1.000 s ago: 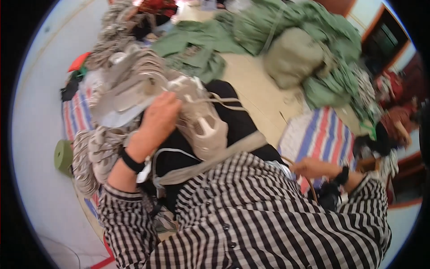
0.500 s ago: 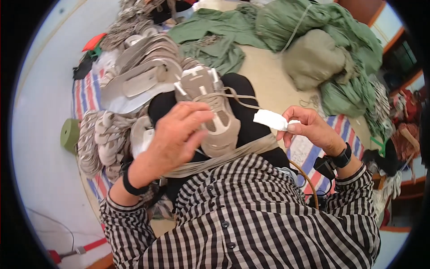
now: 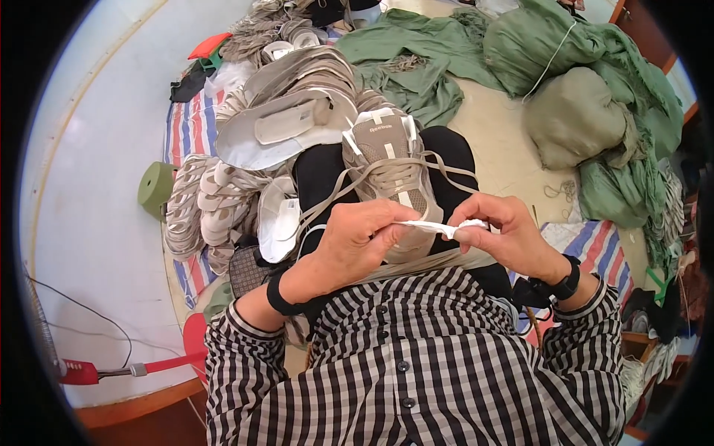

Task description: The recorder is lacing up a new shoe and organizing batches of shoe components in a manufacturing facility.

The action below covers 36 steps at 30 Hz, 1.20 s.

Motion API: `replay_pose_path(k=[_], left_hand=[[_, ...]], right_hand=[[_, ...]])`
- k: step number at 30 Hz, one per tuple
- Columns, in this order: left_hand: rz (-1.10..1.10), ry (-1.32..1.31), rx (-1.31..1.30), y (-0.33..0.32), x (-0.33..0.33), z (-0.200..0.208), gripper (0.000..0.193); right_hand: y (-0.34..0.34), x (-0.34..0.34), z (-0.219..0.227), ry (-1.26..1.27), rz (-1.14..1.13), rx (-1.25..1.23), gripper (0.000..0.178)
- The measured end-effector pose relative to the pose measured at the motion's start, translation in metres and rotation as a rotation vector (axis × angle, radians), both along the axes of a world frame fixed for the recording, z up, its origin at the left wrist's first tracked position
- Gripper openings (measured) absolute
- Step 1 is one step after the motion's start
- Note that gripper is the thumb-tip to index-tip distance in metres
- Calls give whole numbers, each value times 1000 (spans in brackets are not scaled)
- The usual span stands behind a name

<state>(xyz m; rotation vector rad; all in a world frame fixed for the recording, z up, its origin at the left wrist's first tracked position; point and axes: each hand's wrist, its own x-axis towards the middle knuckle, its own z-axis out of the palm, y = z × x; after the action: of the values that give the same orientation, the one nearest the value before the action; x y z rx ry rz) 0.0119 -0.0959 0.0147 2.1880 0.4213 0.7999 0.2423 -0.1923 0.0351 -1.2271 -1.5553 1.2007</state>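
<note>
In front of my chest, a thin white strip, perhaps folded tissue or cloth (image 3: pixel 433 225), is stretched between my two hands. My left hand (image 3: pixel 349 236) pinches one end between thumb and fingers. The other, crumpled end is gripped by the thumb and fingertips of my right hand (image 3: pixel 506 232). Behind the strip, a beige and white shoe upper (image 3: pixel 383 149) lies across my dark-trousered thighs. Its tan laces (image 3: pixel 446 165) hang loose to both sides, and the lower end is partly hidden by my hands.
Stacked beige shoe uppers (image 3: pixel 212 204) and large pale shoe parts (image 3: pixel 253 145) lie to the left on a striped sheet (image 3: pixel 186 134). A green thread cone (image 3: pixel 155 190) stands beside them. Bulging green cloth sacks (image 3: pixel 573 119) fill the far right. A red-handled tool (image 3: pixel 171 364) is at lower left.
My left hand has moved right and down from over the shoe upper and taken the strip's free end. My right hand still grips the other end. The whole view has shifted.
</note>
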Motion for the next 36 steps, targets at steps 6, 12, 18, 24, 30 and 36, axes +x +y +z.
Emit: replay_pose_path(k=[6,12,18,24,30,36], left_hand=[[89,-140,200,-6,-2,2,23],[103,-139,219,-14,-1,4,25],[94,-210,-36,-20,-4,3,17],[170,-287,-640,-33,-1,0,32],[160,-103,-684,-43,4,-3,20],[137,-186,-729,-40,7,-13,21]], right_hand=[[2,-6,-7,138,24,169,16],[3,-17,-10,-4,-6,184,13],[0,-21,-14,-16,-33,111,10],[0,-31,-21,26,-187,259,8],[-5,-34,-20,-472,-196,577,11],[-4,-34,-24,-136,-164,335,7]])
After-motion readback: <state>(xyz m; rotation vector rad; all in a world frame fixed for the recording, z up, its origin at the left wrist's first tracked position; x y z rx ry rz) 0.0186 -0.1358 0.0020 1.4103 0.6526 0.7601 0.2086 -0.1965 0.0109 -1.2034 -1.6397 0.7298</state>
